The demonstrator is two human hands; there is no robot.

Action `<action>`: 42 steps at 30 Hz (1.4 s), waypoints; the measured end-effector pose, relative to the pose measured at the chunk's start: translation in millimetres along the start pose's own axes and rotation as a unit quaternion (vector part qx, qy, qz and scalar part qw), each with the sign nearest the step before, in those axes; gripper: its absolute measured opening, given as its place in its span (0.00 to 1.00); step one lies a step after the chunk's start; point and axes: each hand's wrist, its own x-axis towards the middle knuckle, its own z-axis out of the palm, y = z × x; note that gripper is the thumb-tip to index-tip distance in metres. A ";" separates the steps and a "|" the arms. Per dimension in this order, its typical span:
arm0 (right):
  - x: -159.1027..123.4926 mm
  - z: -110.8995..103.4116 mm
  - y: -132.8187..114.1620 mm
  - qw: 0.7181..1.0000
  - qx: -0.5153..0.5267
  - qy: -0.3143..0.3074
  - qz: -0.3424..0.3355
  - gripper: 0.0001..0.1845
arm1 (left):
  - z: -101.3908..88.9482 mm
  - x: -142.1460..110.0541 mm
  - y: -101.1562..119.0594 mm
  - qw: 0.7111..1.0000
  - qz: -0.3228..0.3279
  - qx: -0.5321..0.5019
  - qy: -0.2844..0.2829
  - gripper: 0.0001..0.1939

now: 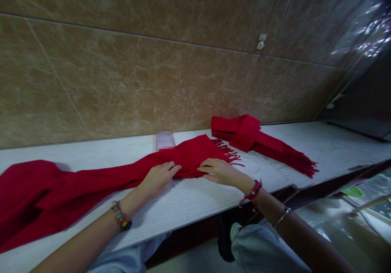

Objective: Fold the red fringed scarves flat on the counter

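A long red scarf (191,153) with a fringed right end lies stretched along the white surface, loosely bunched toward the left. My left hand (159,178) is closed on its near edge, with thumb and fingers at the cloth. A little further right, my right hand (222,171) pinches the same edge close to the fringe. The fingertips of both hands partly cover the cloth they hold. Beyond the fringe sits a second red scarf (236,131), folded or knotted into a bundle, its fringed tail pointing right.
A small blurred rectangular item (165,139) lies against the tiled wall (137,81), behind the scarf. The white bench (195,203) runs along that wall, with its front edge near my knees. A dark panel (360,102) stands at the far right, and a green bowl-like object (354,191) is lower right.
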 end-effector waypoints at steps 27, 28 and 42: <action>83.1 19.3 18.8 0.981 0.026 0.018 0.189 0.26 | -1.1 -25.2 -106.0 0.947 -0.251 -0.196 -0.036 0.23; 85.3 25.6 21.9 0.980 0.020 -0.016 0.199 0.28 | -2.3 -29.5 -110.3 0.941 -0.255 -0.214 -0.061 0.23; 75.0 55.1 40.3 0.975 0.018 -0.053 0.216 0.30 | -69.3 -68.9 -114.8 0.941 -0.314 -0.104 -0.072 0.20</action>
